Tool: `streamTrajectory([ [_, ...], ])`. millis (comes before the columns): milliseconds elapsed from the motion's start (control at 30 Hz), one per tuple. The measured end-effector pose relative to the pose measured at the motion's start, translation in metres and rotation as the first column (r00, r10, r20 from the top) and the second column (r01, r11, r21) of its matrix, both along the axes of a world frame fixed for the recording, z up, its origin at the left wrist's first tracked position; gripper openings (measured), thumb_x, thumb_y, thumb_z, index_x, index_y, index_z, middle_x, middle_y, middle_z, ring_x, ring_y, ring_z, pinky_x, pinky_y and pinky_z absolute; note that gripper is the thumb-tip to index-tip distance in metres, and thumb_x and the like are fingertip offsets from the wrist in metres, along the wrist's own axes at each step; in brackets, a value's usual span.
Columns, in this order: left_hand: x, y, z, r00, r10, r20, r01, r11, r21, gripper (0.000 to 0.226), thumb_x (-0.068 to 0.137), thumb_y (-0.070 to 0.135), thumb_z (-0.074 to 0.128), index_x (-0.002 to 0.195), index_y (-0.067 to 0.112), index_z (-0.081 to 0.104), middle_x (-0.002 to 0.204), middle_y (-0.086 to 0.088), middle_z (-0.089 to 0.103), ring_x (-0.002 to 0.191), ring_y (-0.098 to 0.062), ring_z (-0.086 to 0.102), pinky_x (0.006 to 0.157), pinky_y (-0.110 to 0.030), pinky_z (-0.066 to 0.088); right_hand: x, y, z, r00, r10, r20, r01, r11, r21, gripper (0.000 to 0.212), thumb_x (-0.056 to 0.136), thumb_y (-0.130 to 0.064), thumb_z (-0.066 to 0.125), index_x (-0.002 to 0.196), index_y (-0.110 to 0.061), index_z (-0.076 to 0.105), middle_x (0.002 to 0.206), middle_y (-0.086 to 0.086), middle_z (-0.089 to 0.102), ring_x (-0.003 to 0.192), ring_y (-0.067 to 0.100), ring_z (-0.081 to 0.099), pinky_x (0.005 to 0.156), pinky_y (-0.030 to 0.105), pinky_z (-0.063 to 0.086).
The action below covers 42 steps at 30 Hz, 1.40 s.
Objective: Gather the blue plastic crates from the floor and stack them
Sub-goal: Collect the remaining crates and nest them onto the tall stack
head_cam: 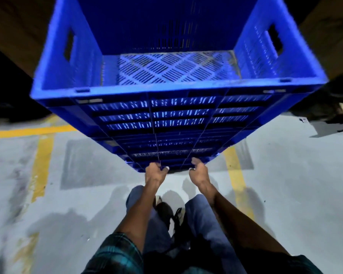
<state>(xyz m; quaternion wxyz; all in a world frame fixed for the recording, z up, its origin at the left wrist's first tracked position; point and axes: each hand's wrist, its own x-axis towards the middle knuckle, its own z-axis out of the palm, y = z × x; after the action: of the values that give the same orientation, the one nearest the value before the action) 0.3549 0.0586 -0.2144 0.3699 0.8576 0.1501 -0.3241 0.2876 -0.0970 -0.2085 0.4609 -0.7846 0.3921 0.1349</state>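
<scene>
A tall stack of blue plastic crates (166,119) rises in front of me, its slatted near wall running down toward the floor. The top crate (176,88) is open and empty, with a lattice bottom and hand holes in both side walls. Low on the stack, my left hand (155,172) grips the bottom edge of the lowest crate with curled fingers. Beside it, my right hand (199,171) curls round the same edge. Both arms reach straight down in front of my legs.
The grey concrete floor (285,175) carries yellow painted lines (42,161) on the left and right (236,175) of the stack. My legs and dark shoes (166,212) stand close behind the crates. Dark shapes lie at the far left and far right.
</scene>
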Motion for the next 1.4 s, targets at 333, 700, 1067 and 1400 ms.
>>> streamTrajectory([
  [333,-0.067,0.030,0.204,0.931,-0.336,0.142,0.358,0.916,-0.182,0.033,0.086,0.025,0.072,0.114,0.007,0.070,0.094,-0.004,0.072,0.088,-0.017,0.067,0.079,-0.025,0.052,-0.082,0.010,0.161,0.977,-0.150,0.151,0.149,0.989,0.018,0.034,0.089,0.001,0.058,0.122,-0.004,0.062,0.121,0.012,0.067,0.111,0.024,0.064,0.094,0.025,0.048],
  [700,-0.066,0.002,0.295,0.557,-0.767,0.318,0.829,0.495,-0.259,0.032,0.092,0.030,0.065,0.119,0.012,0.068,0.103,0.005,0.068,0.093,-0.005,0.064,0.082,-0.018,0.048,-0.185,0.057,0.257,0.769,-0.575,0.280,0.608,0.793,-0.041,0.031,0.095,-0.019,0.058,0.124,-0.010,0.063,0.120,0.003,0.066,0.102,0.015,0.064,0.079,0.020,0.044],
  [1067,-0.135,-0.041,0.308,-0.013,-0.902,0.432,0.921,-0.180,-0.347,0.028,0.091,0.024,0.066,0.115,0.010,0.071,0.108,-0.005,0.073,0.094,-0.007,0.064,0.085,-0.019,0.046,-0.330,0.172,0.278,0.075,-0.955,0.286,0.994,0.051,-0.093,0.021,0.083,-0.021,0.061,0.100,-0.033,0.066,0.098,0.000,0.069,0.085,0.018,0.064,0.071,0.030,0.051],
  [1400,-0.239,-0.073,0.308,-0.286,-0.834,0.471,0.788,-0.485,-0.381,0.025,0.091,0.025,0.067,0.112,0.013,0.073,0.107,-0.001,0.074,0.096,-0.005,0.067,0.082,-0.019,0.047,-0.421,0.245,0.297,-0.393,-0.848,0.356,0.889,-0.450,-0.091,0.025,0.095,-0.014,0.058,0.120,-0.012,0.061,0.095,0.009,0.064,0.076,0.022,0.064,0.063,0.028,0.046],
])
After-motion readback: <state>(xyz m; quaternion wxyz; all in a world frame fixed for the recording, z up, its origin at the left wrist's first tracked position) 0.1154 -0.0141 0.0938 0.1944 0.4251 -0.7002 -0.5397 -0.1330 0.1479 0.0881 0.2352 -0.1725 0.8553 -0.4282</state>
